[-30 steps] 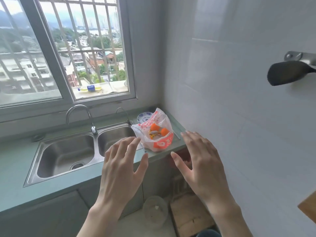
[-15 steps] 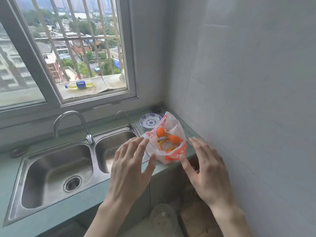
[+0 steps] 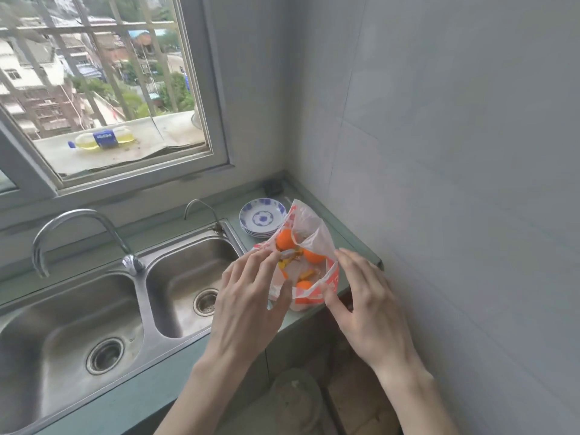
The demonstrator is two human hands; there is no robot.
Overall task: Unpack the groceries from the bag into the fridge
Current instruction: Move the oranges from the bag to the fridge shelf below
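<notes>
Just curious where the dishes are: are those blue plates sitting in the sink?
No, the plates are stacked on the counter right of the sink, behind the bag.

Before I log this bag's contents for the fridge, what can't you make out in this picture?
- Plastic bag, head view: three oranges show; the small wrapped items among them are too blurred to name, and the folds hide anything beneath.
- Left hand and right hand: at the bag's sides; actual grip on the film unclear.
- Fridge: not in view.
- Stacked plates: near edge hidden behind the bag.
</notes>
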